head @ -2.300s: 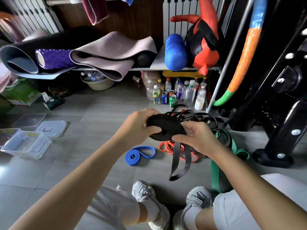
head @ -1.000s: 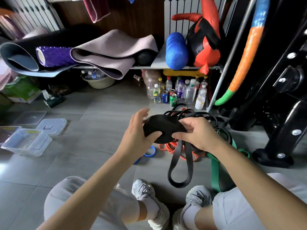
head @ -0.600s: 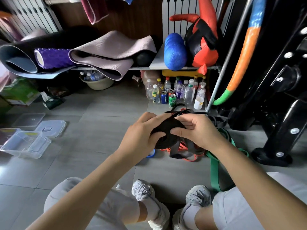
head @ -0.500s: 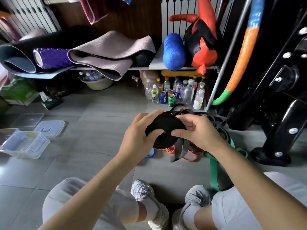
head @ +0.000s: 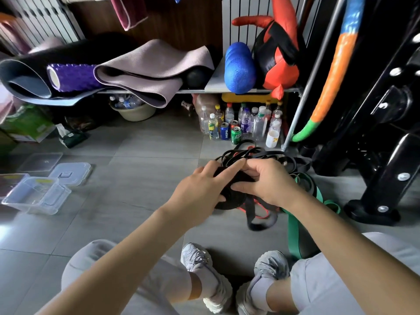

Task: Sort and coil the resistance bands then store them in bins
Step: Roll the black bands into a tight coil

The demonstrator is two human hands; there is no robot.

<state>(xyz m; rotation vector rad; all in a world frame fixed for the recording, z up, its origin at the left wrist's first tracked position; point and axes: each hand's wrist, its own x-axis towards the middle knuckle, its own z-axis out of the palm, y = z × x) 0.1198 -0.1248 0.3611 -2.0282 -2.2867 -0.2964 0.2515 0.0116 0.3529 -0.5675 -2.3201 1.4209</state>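
— Bands, colours?
— Coiled black flat rubber band (head: 229,198); wide green rubber band (head: 295,235); thin orange-red rubber loop (head: 261,216). All plain.
— Shelf?
— Purple knobbed foam roller (head: 75,77), studs in rows; blue peanut-shaped foam roller (head: 238,67), plain; mauve folded mat (head: 154,62), fine weave.
— Floor, far side?
— Clear plastic bin (head: 29,204), colourless.

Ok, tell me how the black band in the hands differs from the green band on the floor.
The black band is wound into a coil, a tail hanging; the green band lies uncoiled. The left hand and right hand hold the black band; the green band rests on the floor. Both are flat bands.
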